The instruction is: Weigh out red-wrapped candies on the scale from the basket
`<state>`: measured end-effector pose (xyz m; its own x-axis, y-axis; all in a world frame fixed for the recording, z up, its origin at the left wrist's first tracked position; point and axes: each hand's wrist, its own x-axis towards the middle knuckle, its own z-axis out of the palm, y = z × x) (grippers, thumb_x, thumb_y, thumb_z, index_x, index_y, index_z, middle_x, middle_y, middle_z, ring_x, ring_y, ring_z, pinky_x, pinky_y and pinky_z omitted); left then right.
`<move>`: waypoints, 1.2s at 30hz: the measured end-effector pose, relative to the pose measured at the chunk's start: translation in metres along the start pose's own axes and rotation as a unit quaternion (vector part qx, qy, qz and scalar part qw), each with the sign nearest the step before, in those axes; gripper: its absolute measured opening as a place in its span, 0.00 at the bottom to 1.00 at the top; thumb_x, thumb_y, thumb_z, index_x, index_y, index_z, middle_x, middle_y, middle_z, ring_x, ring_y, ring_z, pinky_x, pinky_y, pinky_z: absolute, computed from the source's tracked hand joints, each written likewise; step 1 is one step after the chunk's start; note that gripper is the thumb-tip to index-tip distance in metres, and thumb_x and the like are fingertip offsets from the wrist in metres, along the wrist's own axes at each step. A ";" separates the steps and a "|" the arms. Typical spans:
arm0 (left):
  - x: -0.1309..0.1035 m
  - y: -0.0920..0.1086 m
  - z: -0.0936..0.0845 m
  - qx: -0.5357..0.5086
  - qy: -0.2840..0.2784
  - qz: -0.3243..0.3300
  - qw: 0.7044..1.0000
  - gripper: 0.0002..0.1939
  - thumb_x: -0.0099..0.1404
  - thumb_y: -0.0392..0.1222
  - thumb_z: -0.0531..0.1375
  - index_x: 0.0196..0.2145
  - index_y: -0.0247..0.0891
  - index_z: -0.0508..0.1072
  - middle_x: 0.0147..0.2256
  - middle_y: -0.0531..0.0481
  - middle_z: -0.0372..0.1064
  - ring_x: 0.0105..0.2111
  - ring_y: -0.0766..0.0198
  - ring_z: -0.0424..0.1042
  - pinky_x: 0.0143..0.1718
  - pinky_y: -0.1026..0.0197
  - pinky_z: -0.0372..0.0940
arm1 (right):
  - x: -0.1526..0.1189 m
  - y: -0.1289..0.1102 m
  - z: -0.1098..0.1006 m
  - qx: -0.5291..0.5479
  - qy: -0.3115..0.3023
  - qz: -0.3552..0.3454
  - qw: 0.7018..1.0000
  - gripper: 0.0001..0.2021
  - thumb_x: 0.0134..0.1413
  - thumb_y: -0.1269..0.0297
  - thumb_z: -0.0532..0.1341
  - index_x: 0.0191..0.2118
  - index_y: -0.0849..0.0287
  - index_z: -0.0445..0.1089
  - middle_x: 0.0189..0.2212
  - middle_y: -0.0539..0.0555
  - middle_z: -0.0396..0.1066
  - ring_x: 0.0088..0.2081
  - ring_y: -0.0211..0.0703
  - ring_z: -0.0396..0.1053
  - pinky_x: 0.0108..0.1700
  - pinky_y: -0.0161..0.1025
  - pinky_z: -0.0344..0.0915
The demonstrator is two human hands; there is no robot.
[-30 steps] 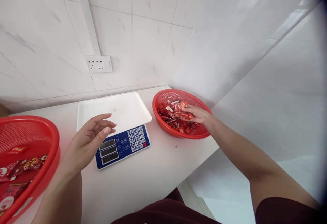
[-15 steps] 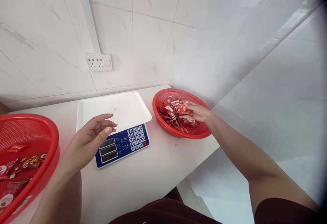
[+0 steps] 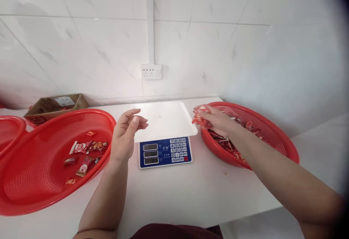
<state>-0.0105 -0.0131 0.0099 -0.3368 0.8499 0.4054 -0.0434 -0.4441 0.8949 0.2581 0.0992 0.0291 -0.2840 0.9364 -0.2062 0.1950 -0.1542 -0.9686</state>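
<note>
My right hand [image 3: 215,119] is closed around red wrapped candy packets [image 3: 201,116], at the right edge of the scale's white tray [image 3: 163,119]. Behind that hand stands a red plastic basket [image 3: 283,148] with many more red packets [image 3: 226,145] in it. My left hand [image 3: 127,131] hovers by the tray's left edge with fingers loosely curved and apart, holding nothing. Below the tray, the scale's blue panel [image 3: 165,152] shows its displays and number keys. No packets lie on the tray.
A larger red basket [image 3: 35,191] on the left holds several scattered packets [image 3: 84,166]. Part of another red basket [image 3: 11,131] and a cardboard box [image 3: 54,106] stand farther left. A tiny crumb-like bit [image 3: 225,174] lies on the white table [image 3: 174,195]. A wall socket [image 3: 151,72] is behind.
My right hand has lifted packets out of the right basket and moved left to the tray's edge. The camera view has turned left. My left hand is still empty by the tray.
</note>
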 end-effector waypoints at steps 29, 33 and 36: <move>0.015 -0.007 -0.031 0.460 -0.030 -0.026 0.887 0.23 0.65 0.52 0.53 0.54 0.41 0.65 0.45 0.39 0.71 0.44 0.49 0.71 0.44 0.48 0.64 | 0.037 -0.014 0.078 -0.178 -0.121 -0.066 0.974 0.09 0.54 0.58 0.62 0.31 0.57 0.65 0.33 0.55 0.71 0.23 0.32 0.64 0.23 0.31 0.65; 0.019 -0.023 -0.028 0.610 -0.126 -0.056 0.780 0.22 0.67 0.45 0.47 0.55 0.34 0.64 0.44 0.33 0.72 0.48 0.44 0.69 0.54 0.36 0.52 | 0.037 -0.009 0.075 -0.186 -0.121 -0.055 0.974 0.10 0.52 0.59 0.63 0.38 0.55 0.66 0.34 0.54 0.72 0.24 0.34 0.65 0.23 0.32 0.65; 0.017 -0.028 -0.020 0.590 -0.183 -0.059 0.784 0.22 0.67 0.43 0.46 0.56 0.35 0.62 0.46 0.36 0.71 0.50 0.49 0.68 0.59 0.36 0.42 | 0.036 -0.009 0.076 -0.182 -0.122 -0.057 0.974 0.13 0.51 0.62 0.63 0.44 0.55 0.66 0.34 0.54 0.72 0.25 0.35 0.66 0.23 0.32 0.65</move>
<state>-0.0340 0.0080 -0.0125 -0.0940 0.9857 0.1402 0.9193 0.0318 0.3922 0.1743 0.1102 0.0199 -0.5299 0.8307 -0.1705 0.4570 0.1104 -0.8826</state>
